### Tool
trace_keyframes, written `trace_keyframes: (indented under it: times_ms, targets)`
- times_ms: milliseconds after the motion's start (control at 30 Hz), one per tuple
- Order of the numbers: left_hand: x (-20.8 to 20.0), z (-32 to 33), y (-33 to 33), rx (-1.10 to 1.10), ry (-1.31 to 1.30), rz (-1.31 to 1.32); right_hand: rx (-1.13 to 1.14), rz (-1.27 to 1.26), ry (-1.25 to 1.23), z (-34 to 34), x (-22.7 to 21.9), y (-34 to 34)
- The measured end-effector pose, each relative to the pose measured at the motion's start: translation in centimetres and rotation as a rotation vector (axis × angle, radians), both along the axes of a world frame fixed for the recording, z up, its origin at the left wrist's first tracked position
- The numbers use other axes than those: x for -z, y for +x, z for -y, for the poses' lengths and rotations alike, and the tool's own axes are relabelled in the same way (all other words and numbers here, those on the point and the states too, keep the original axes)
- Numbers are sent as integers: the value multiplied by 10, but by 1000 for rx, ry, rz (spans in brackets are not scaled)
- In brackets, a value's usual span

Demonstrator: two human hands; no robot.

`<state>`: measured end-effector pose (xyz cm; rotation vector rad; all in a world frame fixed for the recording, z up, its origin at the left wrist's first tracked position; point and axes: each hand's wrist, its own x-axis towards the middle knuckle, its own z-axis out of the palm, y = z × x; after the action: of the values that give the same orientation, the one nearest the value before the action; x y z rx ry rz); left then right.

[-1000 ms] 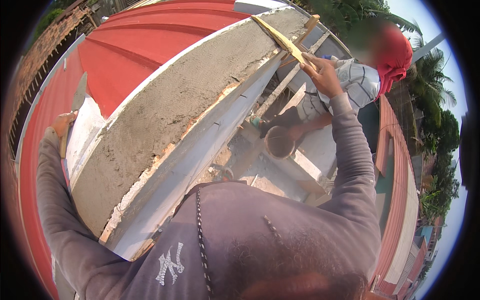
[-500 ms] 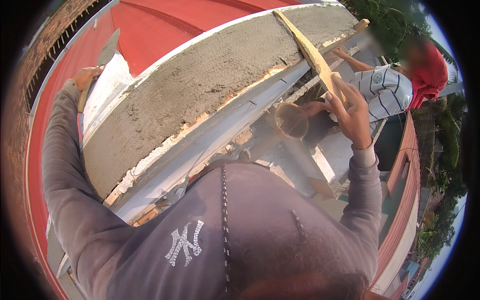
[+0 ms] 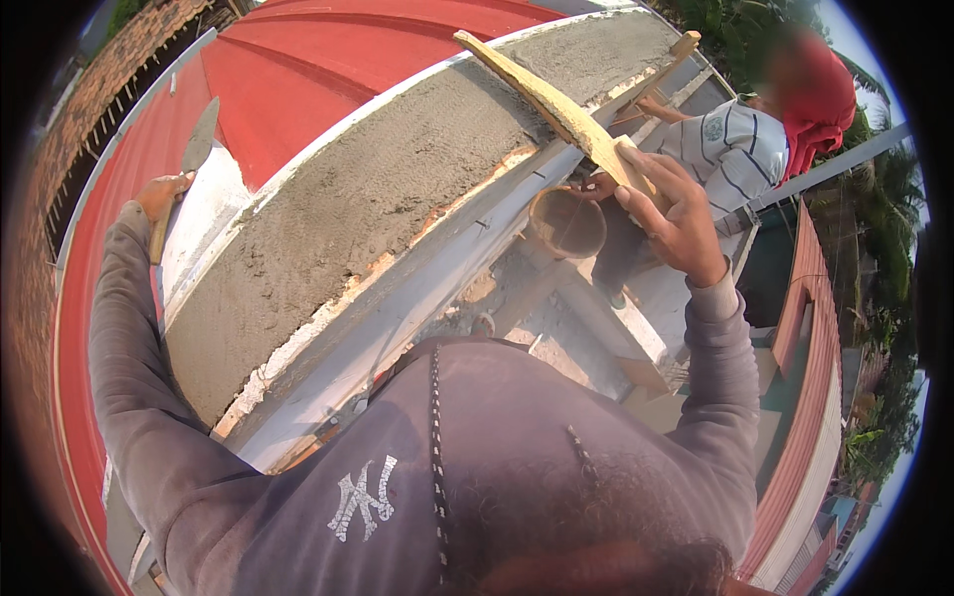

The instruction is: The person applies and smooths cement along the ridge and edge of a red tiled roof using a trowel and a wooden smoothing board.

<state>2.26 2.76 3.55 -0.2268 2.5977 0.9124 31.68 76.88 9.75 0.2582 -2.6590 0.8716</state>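
Observation:
My left hand [image 3: 161,199] is closed round the handle of a pointed trowel [image 3: 202,137], whose grey blade points away over the red roof. On the right, my right hand [image 3: 681,217] grips the near end of a long wooden board [image 3: 542,97], thumb and fingers on either side. The board slants away to the left across a curved band of grey mortar [image 3: 348,189]. Whether its whole underside touches the mortar I cannot tell. Small rough patches mark the band's surface.
Red metal roofing [image 3: 298,79] borders the band's far side. A white ledge [image 3: 417,283] with protruding wires runs along its near side. Beyond my right hand, a co-worker [image 3: 740,149] in a striped shirt and red head covering is beside a bucket [image 3: 566,226].
The board has shifted left along the mortar band with my right hand, its far end now over the band's outer edge. My left hand still holds the trowel. The view has shifted slightly.

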Motion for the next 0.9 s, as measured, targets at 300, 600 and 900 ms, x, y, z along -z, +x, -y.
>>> trace_keyframes:
  times_ms: [300,600,900]
  targets:
    - [-7,2,13,92,-130,-98,-66,39,185,-5,-11,-15]
    - [-5,-10,9,43,-64,-125,191,-89,291,-121,10,-83]
    - [3,4,8,38,-23,-135,-19,-78,220,-93,7,-80]
